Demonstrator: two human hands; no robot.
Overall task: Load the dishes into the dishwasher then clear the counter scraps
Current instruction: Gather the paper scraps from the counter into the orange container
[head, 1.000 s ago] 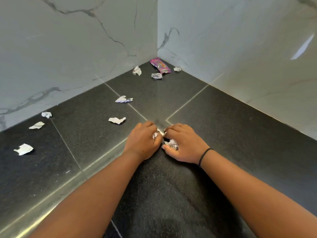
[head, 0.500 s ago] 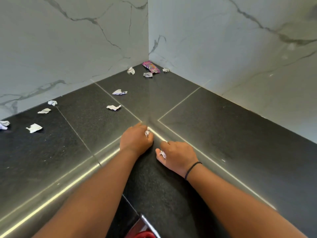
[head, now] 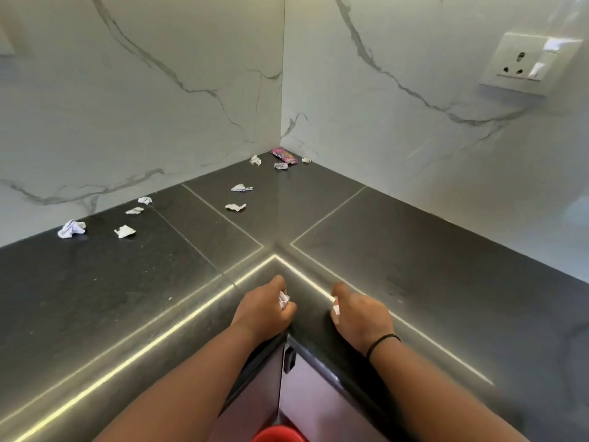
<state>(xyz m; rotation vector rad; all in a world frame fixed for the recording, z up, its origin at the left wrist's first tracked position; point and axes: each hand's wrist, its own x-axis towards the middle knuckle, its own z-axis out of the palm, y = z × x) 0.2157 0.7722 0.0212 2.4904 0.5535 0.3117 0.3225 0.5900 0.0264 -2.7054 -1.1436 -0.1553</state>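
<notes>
My left hand [head: 264, 306] grips a crumpled white paper scrap [head: 283, 300] near the inner corner edge of the dark stone counter [head: 414, 266]. My right hand [head: 360, 317] holds another white scrap [head: 335, 309] in curled fingers just to the right. Several crumpled paper scraps lie on the counter: two mid-counter [head: 236, 207] [head: 241, 187], a group at the left [head: 125, 231] [head: 71, 229], and more in the far corner beside a pink wrapper [head: 283, 154].
White marble walls meet in the corner behind the counter. A wall socket [head: 526, 63] is on the right wall. Below the counter edge are cabinet fronts [head: 306, 393] and a red round object [head: 277, 435] at the bottom.
Both hands have pulled back from mid-counter to the front corner edge, each still holding scraps, and have moved apart. The view has drawn back and risen, showing the cabinets and socket.
</notes>
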